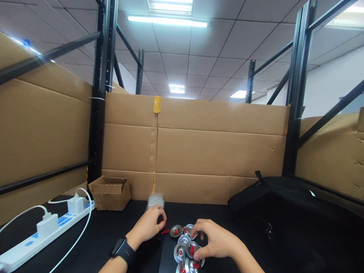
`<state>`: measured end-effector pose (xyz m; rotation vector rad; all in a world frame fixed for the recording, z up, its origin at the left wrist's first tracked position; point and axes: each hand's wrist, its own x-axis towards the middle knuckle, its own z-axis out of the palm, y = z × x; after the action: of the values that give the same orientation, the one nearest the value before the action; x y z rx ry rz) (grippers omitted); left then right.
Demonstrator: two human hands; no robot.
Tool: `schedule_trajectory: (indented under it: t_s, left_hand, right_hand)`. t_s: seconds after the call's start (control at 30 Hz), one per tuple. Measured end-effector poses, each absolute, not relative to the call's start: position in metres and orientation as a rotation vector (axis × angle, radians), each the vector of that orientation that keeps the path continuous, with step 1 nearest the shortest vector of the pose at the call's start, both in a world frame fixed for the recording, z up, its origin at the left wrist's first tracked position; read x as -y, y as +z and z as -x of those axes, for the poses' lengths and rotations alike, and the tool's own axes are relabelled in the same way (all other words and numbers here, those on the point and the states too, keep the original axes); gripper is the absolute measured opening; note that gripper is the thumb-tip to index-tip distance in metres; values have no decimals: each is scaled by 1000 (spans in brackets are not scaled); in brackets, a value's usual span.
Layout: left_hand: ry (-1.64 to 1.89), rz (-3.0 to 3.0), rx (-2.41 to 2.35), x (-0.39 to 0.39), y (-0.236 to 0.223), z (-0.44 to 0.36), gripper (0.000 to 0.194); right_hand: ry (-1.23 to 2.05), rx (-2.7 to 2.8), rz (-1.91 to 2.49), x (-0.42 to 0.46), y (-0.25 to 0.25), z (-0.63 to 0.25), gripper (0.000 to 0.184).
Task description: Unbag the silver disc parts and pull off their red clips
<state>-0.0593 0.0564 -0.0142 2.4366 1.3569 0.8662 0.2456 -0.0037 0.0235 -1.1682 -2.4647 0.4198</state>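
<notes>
Small round metal discs with red cord at their centres, much like finger cymbals (180,252), lie in an overlapping pile on the black table in front of me. My right hand (214,239) curves over the right side of this pile. Its thumb and fingers are apart and touch the discs' edges; no disc appears lifted. To the left of the pile, my left hand (149,224) has its thumb and fingertips pinched together at a red cord (165,231). Whatever else lies under those fingers is hidden. A dark watch sits on my left wrist.
A stack of clear plastic bags (155,200) lies just behind my left hand. An open cardboard box (110,192) stands at the back left, near a white power strip (54,231) with plugs and cables. Black fabric (295,216) covers the right side. Cardboard walls (193,151) enclose the table.
</notes>
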Motion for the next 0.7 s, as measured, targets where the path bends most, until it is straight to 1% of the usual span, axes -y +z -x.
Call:
schedule_trajectory:
  t_s: [0.07,0.17,0.23,0.37,0.53,0.7]
  left_hand:
    - [883,-2438,-1328,-53,-10,56,13]
    - [885,-2447,-1267,-47,-5,50,13]
    - [883,-2452,-1244,-44,-3,48,13]
    - [870,-2458,-1222,-41,-1,45,12]
    - [827,-2482,-1184,-40,-2,44,12]
    - [811,-2509,-1158,-38,-2,42,13]
  right_hand:
    - [397,2509,1139,8,21,-237,38]
    - [389,2533,1101,10,20,-235,25]
    - [433,2556,1040,11,22,-236,22]
    - [488,2608,988,15,28,-238,22]
    - [370,2557,1073,16,25,-235,24]
    - [360,2578,1092,16,24,-233,24]
